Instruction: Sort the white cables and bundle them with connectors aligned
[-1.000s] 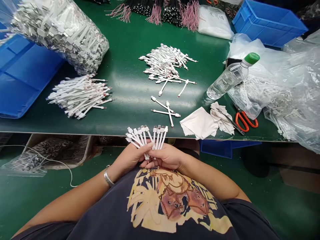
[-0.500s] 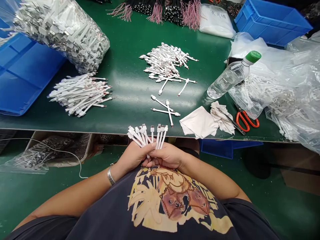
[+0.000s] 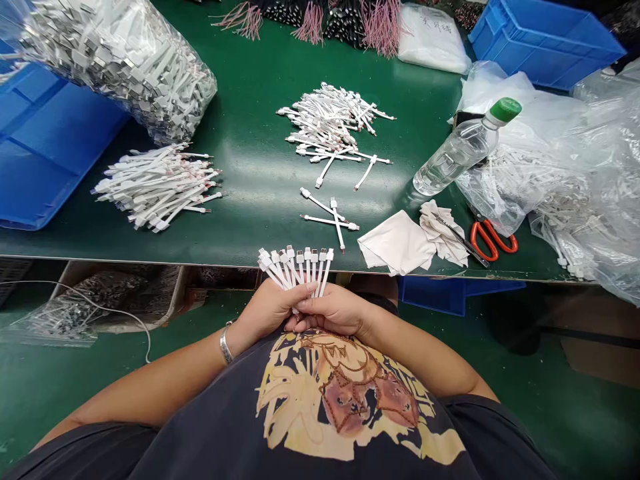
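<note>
Close to my body, just below the table's front edge, both hands meet around a fan of short white USB cables [image 3: 295, 263]. My left hand [image 3: 273, 303] is closed on the left part of the fan, its thumb across the cables. Pressed against it, my right hand [image 3: 335, 310] pinches the cables on the right side. The plugs point up and away from me; the lower ends are mostly hidden by my fingers. Beyond my hands, several loose cables [image 3: 330, 217] lie crossed on the green table [image 3: 250, 213].
Farther back is a cable pile [image 3: 330, 120]; another pile [image 3: 160, 187] lies left, below a full plastic bag [image 3: 125, 67] and blue bin [image 3: 50, 147]. At right are cloths [image 3: 397, 243], tweezers [image 3: 463, 240], red-handled scissors [image 3: 493, 239], a water bottle [image 3: 460, 153] and plastic bags [image 3: 575, 173].
The fan has drawn closer together: the single cable in the middle and those on the right now stand side by side. Both hands stay in nearly the same place.
</note>
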Demonstrator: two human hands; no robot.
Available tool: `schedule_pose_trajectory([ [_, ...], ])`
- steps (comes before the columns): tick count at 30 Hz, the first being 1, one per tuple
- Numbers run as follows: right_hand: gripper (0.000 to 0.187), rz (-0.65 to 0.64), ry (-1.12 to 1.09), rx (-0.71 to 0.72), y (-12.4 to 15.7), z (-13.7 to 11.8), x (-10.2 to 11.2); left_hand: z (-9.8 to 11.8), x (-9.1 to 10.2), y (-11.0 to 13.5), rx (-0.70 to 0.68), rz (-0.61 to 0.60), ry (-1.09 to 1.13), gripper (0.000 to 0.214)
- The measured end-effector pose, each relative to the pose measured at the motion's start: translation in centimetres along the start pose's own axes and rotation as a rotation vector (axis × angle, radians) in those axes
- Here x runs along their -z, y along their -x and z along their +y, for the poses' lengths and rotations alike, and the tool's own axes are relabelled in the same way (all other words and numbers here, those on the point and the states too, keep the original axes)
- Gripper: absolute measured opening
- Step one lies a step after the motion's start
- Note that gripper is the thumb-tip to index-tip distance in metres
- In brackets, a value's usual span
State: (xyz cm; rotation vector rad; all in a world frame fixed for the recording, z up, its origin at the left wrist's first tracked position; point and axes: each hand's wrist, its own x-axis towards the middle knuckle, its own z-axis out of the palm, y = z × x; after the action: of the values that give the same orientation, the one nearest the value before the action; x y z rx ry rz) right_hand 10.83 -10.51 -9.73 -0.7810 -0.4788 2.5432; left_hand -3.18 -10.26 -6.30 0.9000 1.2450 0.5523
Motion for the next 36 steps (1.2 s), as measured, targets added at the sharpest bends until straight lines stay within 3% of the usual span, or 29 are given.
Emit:
schedule_pose_trajectory([
  [4, 0.042, -0.015, -0.007, -0.001, 0.1, -0.2, -0.1, 0.1, -0.1, 0.0, 0.002, 0.014, 0.045, 0.032],
  [13, 0.041, -0.130, 0.028, 0.023, 0.6, -0.7, -0.2, -0.2, 0.2, -0.2, 0.051, -0.150, 0.275, 0.028],
  [22, 0.044, -0.163, 0.038, 0.018, 0.6, -0.7, -0.2, -0.5, 1.1, -0.4, 0.111, -0.163, 0.224, 0.037],
  [30, 0.048, -0.148, 0.042, 0.016, 0.5, -0.5, -0.2, -0.4, 1.8, -0.5, 0.136, -0.334, 0.287, 0.037],
  [36, 0.049, -0.165, 0.037, 0.032, 0.5, -0.4, -0.1, -0.5, 2.1, -0.3, 0.120, -0.382, 0.317, 0.035],
])
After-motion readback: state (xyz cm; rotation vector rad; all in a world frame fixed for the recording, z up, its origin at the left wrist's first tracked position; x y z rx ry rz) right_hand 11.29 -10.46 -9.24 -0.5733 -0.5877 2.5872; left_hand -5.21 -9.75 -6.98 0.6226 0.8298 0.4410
